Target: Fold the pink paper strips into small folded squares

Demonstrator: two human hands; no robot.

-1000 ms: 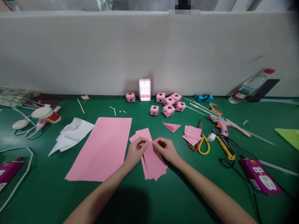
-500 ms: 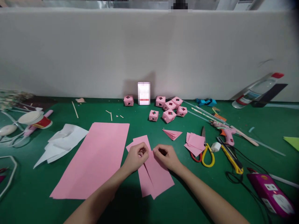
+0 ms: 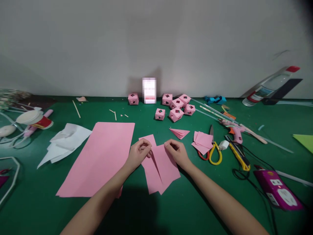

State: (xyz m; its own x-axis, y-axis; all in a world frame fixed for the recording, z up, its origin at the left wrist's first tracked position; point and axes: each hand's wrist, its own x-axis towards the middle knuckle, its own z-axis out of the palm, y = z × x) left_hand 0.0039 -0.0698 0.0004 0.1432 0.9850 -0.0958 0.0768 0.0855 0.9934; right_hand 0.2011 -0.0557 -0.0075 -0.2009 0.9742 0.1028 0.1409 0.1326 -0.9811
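In the middle of the table, a pink paper sheet (image 3: 167,166) is held between my two hands by its far edge. My left hand (image 3: 139,153) is closed in a pinch at its far left corner. At the far right corner, my right hand (image 3: 178,152) grips it between thumb and curled fingers. Underneath, more pink paper pieces (image 3: 149,179) show on the left side. A large pink sheet stack (image 3: 97,160) lies left of my left hand. Beyond my right hand are a folded pink paper fan (image 3: 180,133) and a small pile of pink squares (image 3: 202,142).
Pink paper polyhedra (image 3: 176,114) and a phone (image 3: 149,90) stand near the wall. Right are scissors (image 3: 215,156), a utility knife (image 3: 239,157), a glue gun (image 3: 236,133) and a purple box (image 3: 278,189). Left lie white paper (image 3: 67,143) and a paper cup (image 3: 36,119).
My hands have moved apart along the sheet's far edge, from nearly touching at its middle to opposite corners. The camera view has tilted down slightly.
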